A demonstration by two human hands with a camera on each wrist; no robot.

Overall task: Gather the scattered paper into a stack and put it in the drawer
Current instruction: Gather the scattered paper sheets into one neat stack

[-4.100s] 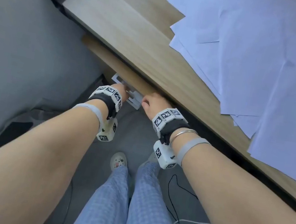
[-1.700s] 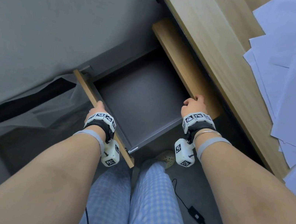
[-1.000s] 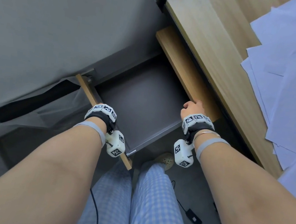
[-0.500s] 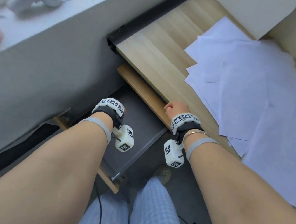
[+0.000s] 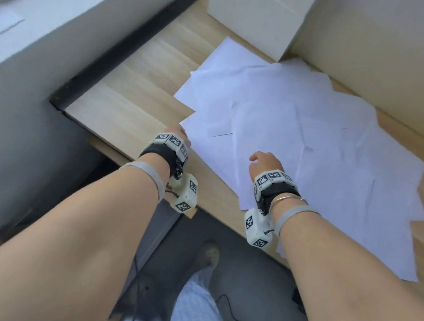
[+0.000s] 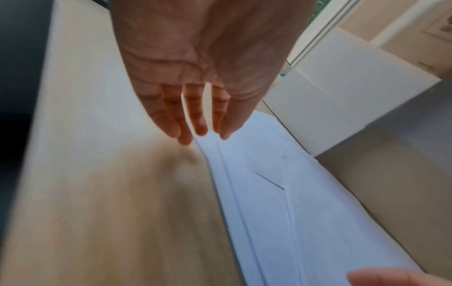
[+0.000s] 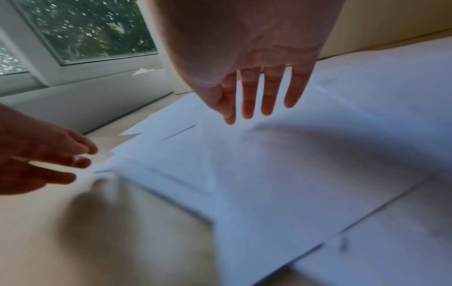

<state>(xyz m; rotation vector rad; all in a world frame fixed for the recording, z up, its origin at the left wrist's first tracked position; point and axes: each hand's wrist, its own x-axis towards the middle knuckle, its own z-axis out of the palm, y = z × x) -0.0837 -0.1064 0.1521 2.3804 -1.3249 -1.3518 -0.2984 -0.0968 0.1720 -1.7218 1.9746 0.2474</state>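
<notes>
The scattered paper (image 5: pixel 317 154) lies on the wooden counter (image 5: pixel 130 108) as many white sheets that overlap each other at different angles, spread from the middle of the counter to its right side. Some sheets reach over the near edge of the counter.

The left hand (image 5: pixel 179 134) is at the left corner of the paper. In the left wrist view its fingers (image 6: pixel 171 116) are straight and close together, and their tips are at the edge of the lowest sheets; I cannot tell if they touch the paper or only the wood beside it. This grip is apart and holds nothing.

The right hand (image 5: pixel 266 163) is above the sheets near the front of the counter. In the right wrist view its fingers (image 7: pixel 269 92) are straight and a little spread, pointing down at the paper, with their shadow on the sheets below. This grip is also apart.

The drawer (image 5: pixel 163 230) is under the counter's near edge, between the two arms; only a dark grey part shows. A white box (image 5: pixel 257 9) stands at the back of the counter, just beside the far sheets.
</notes>
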